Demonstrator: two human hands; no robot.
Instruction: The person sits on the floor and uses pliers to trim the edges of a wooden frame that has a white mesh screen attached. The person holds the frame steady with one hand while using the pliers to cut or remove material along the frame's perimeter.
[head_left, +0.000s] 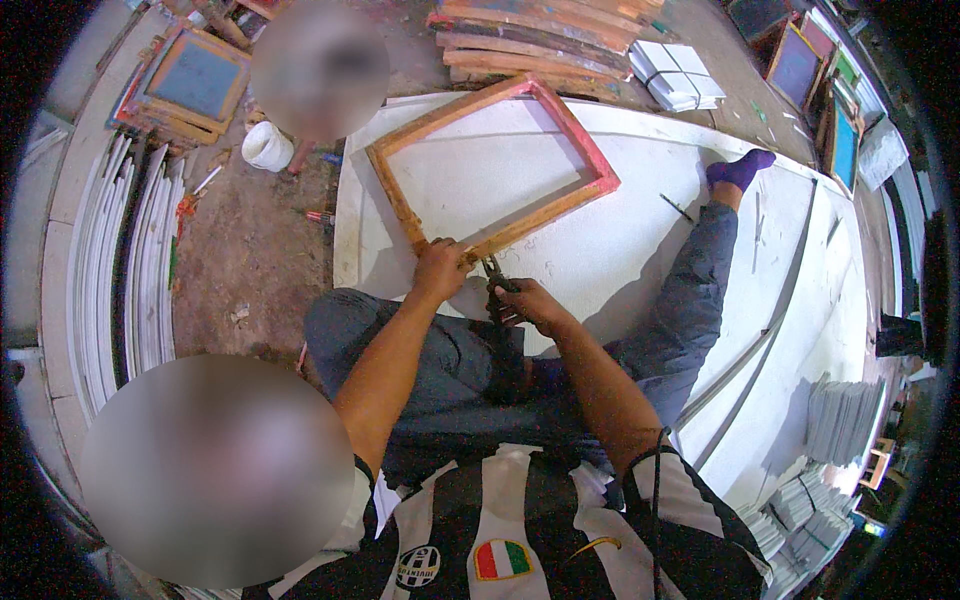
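— Where was the wooden frame (545, 219)?
— Right at the left grip (442, 268), spreading ahead of it over the white board (625, 240). The near side ran off to the right, and the side farthest to the right was stained pinkish red.
— Was that grip spread?
— No, its fingers were closed around the frame's near corner.
— And the right grip (525, 303)?
— Just beside it, wrapped round a pair of dark pliers (493, 270). Their tip pointed ahead, up to the near wood; whether the jaws bit it, I couldn't tell.
— Anything beyond?
— A white bucket (267, 148) stood well ahead and left of the left grip. Stacked wooden pieces (540, 42) lay farther ahead, with a tied white bundle (677, 76) to their right.
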